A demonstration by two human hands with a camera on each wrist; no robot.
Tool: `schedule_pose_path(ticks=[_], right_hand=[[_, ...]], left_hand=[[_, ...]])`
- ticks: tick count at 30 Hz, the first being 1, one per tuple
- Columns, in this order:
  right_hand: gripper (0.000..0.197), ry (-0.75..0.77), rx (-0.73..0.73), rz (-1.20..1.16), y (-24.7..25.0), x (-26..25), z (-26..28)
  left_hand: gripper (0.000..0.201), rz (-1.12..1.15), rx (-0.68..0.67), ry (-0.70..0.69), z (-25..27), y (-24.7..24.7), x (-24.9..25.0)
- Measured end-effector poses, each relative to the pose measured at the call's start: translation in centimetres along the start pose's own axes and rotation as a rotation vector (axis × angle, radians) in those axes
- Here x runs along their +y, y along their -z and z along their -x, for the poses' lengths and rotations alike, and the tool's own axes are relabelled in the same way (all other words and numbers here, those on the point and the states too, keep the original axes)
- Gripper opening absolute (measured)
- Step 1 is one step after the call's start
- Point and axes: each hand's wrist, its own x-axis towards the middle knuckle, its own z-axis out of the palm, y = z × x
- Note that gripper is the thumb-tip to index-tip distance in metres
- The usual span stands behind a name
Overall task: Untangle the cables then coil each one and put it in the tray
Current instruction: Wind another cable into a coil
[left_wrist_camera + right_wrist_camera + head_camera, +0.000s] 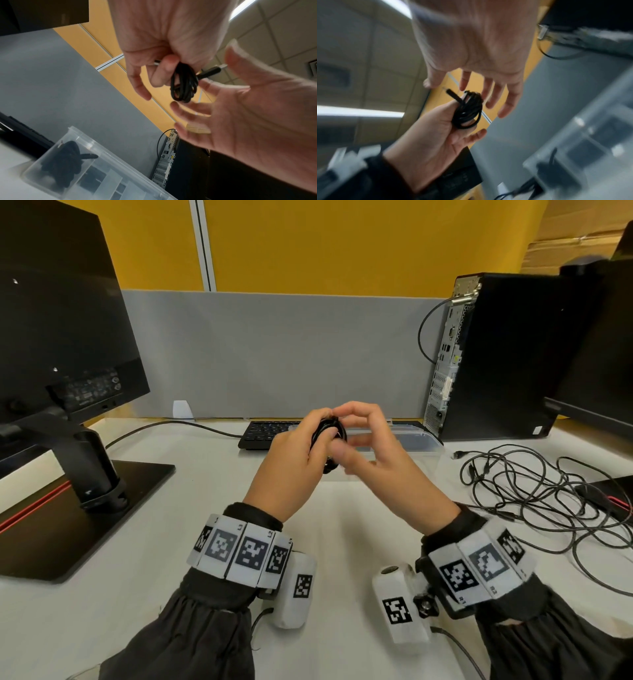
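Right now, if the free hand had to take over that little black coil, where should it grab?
Probably pinch across the bundled strands at the coiled cable's lower loop, coming from below; the left hand grips the top, and the plug juts sideways. The right hand waits open alongside.

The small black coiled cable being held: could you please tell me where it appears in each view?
Head: small black coiled cable at centre, gripped by the left hand.
Left wrist: upper centre.
Right wrist: centre, below the open right hand.
Shared landmark: clear plastic tray.
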Motion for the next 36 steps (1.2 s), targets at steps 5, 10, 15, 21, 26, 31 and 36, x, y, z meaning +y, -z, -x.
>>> schedule_pose_path(ticks=[5,10,15,21,26,31,36], right_hand=[[0.014,0.232,0.184,0.369,0.2,0.1,-0.4],[0.009,0.248,0.18,0.616,0.2,0.1,-0.9],[0.017,0.223,0.003,1.184,-1.9,-0.7,-2.1],[0.026,0.205,-0.148,1.414,-3.5,0.1,-3.0],[0.027,0.043,-0.273,0.922,-2.5,0.4,-3.2],[0.037,-0.145,-0.234,0.383,0.1,-0.6,-2.8],[0.025,-0.019,-0.266,0.802,1.6,-0.8,-2.4]], left_hand=[[0.022,-0.05,0.066,0.006,-0.2,0.0,-0.2],[0.024,-0.162,0.073,-0.01,-0.3,-0.1,-0.5],[0.026,-0.2,0.094,0.082,-0.5,-0.1,-1.3],[0.027,-0.241,0.137,0.207,-0.7,0.1,-2.8],[0.024,-0.119,0.166,0.266,-0.8,0.3,-3.6],[0.023,-0.023,0.131,0.221,-0.7,0.0,-2.9],[0.022,-0.075,0.097,0.165,-0.7,-0.5,-2.6]])
